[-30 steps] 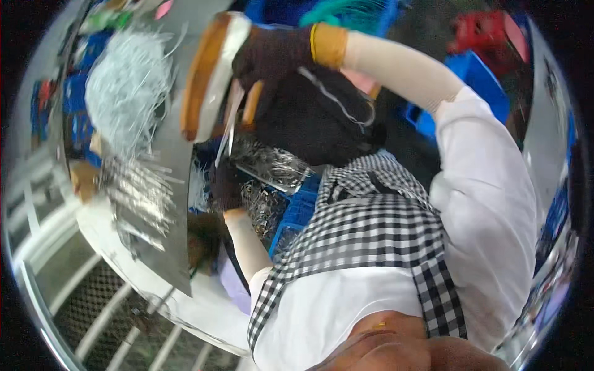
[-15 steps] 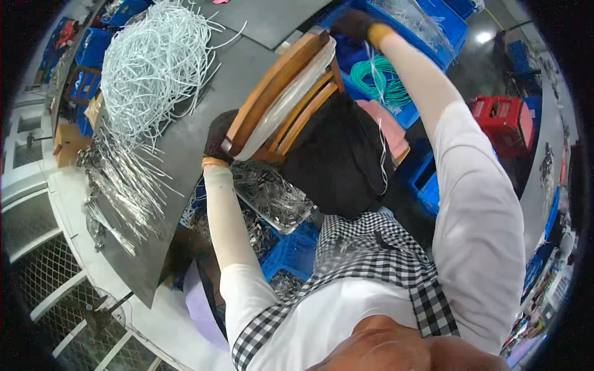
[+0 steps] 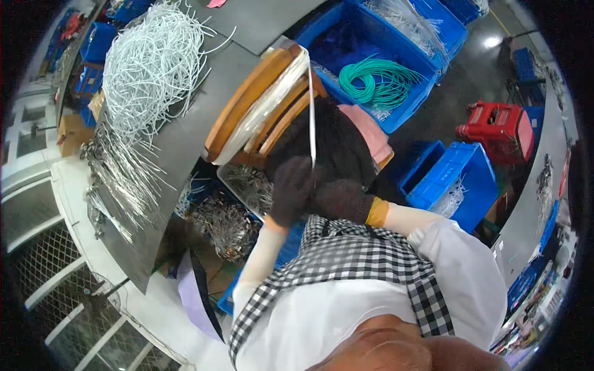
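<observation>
A wooden chair back (image 3: 247,93) with curved slats stands in front of me, a bundle of clear, shiny plastic strands (image 3: 263,108) lying along it. From its upper right corner a narrow white strip (image 3: 312,117) runs taut down to my hands. Both wear dark gloves with orange cuffs and meet close to my lap, over black cloth (image 3: 352,139) on the chair. My left hand (image 3: 289,193) is closed at the strip's lower end, its fingers somewhat blurred. Against it, my right hand (image 3: 343,199) is closed at the same spot; dark cloth makes its fingertips hard to see.
On the grey table (image 3: 179,148) at left lie a heap of white cords (image 3: 151,68) and silvery wires (image 3: 127,179). A blue crate (image 3: 396,120) with coiled green cord (image 3: 374,80) stands beyond the chair. Another blue crate (image 3: 458,179) and a red stool-like object (image 3: 498,130) are at right.
Both hands have left the ends of the chair back and come together near my lap. The white strip now stretches tight from the upper corner to them. The chair back sits slightly further left.
</observation>
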Motion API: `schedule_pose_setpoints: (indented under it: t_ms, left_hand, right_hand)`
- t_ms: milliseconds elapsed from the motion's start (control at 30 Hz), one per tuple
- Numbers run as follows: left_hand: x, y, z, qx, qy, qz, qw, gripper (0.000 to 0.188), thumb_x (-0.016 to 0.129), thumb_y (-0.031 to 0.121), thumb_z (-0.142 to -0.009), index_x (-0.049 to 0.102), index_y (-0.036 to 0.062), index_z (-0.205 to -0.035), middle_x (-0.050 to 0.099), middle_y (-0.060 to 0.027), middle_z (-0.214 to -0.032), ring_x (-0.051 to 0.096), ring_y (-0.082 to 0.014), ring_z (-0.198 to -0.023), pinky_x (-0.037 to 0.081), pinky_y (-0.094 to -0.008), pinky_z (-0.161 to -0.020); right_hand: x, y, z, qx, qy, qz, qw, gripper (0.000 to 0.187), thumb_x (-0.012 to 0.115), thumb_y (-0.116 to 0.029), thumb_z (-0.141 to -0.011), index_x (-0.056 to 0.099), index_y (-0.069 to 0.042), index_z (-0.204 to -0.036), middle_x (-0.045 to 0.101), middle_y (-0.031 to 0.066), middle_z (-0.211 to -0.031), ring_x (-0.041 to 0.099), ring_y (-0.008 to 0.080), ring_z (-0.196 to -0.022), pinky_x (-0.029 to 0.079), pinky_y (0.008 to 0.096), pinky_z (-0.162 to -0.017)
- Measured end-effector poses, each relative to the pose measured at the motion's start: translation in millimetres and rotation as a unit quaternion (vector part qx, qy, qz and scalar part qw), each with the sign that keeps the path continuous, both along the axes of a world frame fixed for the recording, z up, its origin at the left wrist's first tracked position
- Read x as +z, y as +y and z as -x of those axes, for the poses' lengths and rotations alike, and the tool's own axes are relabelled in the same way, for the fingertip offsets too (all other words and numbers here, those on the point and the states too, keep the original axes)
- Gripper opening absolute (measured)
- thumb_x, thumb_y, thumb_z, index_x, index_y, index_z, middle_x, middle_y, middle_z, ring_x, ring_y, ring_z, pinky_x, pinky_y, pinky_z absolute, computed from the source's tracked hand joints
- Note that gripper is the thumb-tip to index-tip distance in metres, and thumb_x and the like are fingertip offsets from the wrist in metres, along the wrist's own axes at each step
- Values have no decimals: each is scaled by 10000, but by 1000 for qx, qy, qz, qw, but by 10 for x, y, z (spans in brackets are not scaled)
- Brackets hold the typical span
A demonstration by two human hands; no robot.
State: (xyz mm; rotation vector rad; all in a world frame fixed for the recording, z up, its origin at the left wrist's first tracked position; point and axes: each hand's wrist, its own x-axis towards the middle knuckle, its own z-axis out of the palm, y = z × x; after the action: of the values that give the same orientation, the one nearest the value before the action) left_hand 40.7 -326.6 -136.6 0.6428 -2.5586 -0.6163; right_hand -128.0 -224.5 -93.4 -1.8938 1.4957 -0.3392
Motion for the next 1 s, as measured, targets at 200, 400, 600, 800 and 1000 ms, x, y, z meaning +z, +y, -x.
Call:
schedule_pose_setpoints:
  t_ms: [200,400,600,800,1000]
  left_hand:
    - [43,225,36,37,22,-12,999,317,625,92,-688,653,75,-1002,646,-128,-1038,565,-364,-1090,419,-486,-952]
    - [-137,426,-714,414,196,-333,824,152,579,97,-866,653,43,-987,656,-100,-966,612,-217,-964,494,-369,-812]
    - [-469,-991,-1503,471,276,-192,815,183,580,92,-863,661,23,-1013,677,-110,-957,629,-207,-859,502,-342,-787]
    - [-226,-1885,-1752,345,-98,-80,930,234,656,135,-778,676,58,-998,665,-194,-976,620,-382,-909,489,-428,-834]
    - [146,-2203,-1519,220,-198,-41,954,330,724,174,-662,687,43,-962,674,-207,-955,634,-380,-951,506,-430,-811]
  right_hand:
    - [283,29,1003,191,4,-43,981,274,597,-272,-834,623,-26,-950,661,175,-802,656,357,-759,527,437,-659]
    - [716,-840,1663,175,-144,107,968,323,661,-238,-856,652,-29,-1103,670,160,-1000,644,285,-940,509,379,-835]
    - [1112,-2316,840,199,42,207,957,232,572,-216,-877,665,-93,-1052,648,128,-1045,634,297,-944,496,378,-859]
    - [886,-3779,987,222,266,346,872,273,592,-142,-810,667,-122,-1071,643,135,-1100,624,296,-995,500,403,-904]
    - [-243,-3397,2056,106,440,195,870,288,594,-119,-802,655,-123,-1083,687,156,-983,667,325,-848,531,414,-796]
